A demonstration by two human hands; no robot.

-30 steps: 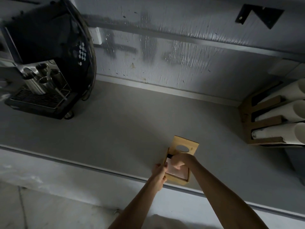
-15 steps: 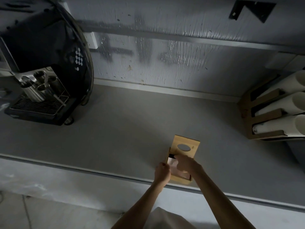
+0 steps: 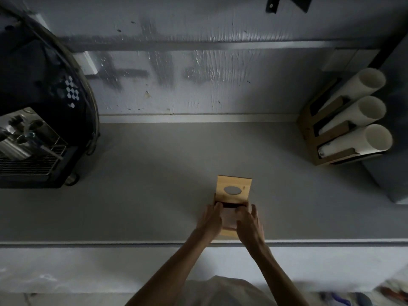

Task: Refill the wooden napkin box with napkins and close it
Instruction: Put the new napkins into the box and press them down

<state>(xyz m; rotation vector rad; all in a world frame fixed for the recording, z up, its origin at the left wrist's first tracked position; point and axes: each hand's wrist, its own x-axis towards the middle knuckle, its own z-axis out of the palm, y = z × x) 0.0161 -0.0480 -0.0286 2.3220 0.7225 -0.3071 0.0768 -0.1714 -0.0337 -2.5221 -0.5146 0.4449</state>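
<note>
The wooden napkin box (image 3: pixel 229 232) sits on the grey counter near its front edge. Its lid (image 3: pixel 234 189), with an oval hole, is slid back toward the wall, so the box stands partly uncovered. Pale napkins (image 3: pixel 229 216) lie inside the uncovered part. My left hand (image 3: pixel 210 221) rests against the box's left side, fingers spread. My right hand (image 3: pixel 249 224) lies over the right side of the box, fingertips on the napkins. Much of the box is hidden under both hands.
A black coffee machine (image 3: pixel 42 120) with a metal drip grate stands at the left. A wooden holder (image 3: pixel 313 138) with three stacks of white paper cups (image 3: pixel 362 111) lies at the right by the wall. The counter's front edge (image 3: pixel 110 242) runs just below the box.
The view has swung so the box now sits square in front of me. My right hand has moved from the middle of the napkins to the box's right side; my left hand has spread along the left side.
</note>
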